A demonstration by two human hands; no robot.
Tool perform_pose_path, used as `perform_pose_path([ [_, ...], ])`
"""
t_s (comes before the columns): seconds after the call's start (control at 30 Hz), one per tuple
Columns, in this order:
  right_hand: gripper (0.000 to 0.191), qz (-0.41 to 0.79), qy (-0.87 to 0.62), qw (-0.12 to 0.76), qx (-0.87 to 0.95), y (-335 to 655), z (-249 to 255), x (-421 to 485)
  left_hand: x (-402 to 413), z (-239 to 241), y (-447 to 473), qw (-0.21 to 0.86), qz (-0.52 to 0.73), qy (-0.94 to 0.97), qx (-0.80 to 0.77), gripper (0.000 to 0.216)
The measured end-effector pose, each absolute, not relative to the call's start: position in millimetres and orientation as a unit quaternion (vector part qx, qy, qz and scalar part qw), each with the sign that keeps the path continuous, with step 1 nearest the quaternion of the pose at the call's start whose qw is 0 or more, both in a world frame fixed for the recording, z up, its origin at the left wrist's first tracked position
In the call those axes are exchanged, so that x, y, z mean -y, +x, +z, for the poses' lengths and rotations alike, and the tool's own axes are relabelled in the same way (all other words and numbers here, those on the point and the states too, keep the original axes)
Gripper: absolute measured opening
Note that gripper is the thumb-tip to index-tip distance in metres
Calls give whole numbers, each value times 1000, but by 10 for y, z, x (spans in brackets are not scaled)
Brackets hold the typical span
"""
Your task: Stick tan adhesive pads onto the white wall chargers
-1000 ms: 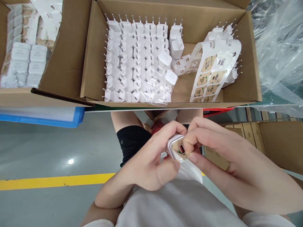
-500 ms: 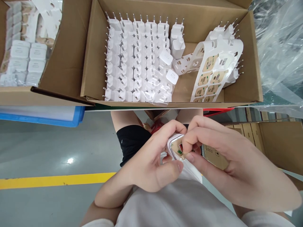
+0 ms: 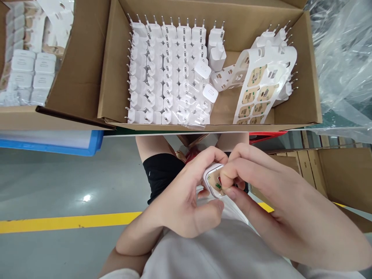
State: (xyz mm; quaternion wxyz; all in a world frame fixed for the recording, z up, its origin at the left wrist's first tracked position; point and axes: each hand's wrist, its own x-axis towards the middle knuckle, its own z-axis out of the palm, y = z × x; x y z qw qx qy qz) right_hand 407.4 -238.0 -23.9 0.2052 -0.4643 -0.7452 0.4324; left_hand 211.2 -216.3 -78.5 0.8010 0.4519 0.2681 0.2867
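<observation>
My left hand [image 3: 192, 197] is closed around a white plug charger [image 3: 205, 179], its end face turned up toward me. On that face lies a tan adhesive sticker [image 3: 214, 181] with green print and a small dark and red opening. The thumb and index finger of my right hand [image 3: 247, 174] pinch together at the sticker's right side, covering that part of it. The charger's prongs and lower body are hidden by my fingers.
An open cardboard box [image 3: 186, 128] ahead holds rows of white chargers [image 3: 171, 73], prongs upward, and a curled sticker sheet [image 3: 255, 89]. Another box [image 3: 66, 77] with chargers stands left. Clear plastic film [image 3: 343, 69] lies right. Below are a blue-edged tray [image 3: 94, 143] and a carton [image 3: 345, 174].
The charger and my fingers have shifted slightly left. My right hand has turned a little, with its thumb and index finger still at the sticker. My left hand keeps its hold.
</observation>
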Motion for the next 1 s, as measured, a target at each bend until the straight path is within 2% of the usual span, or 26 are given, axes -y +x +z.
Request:
perform_pose_path([
  [0.23,21,423,-457,213,753,4081,-222,2409,2184,-729,2148,807,292,423,-290,27],
  [0.63,22,361,-512,193,755,4011,-188,2445,2186,-724,2128,802,285,444,-279,39],
  [1.0,19,362,-447,305,759,4156,-438,2426,2190,-990,2075,832,341,376,-225,36],
])
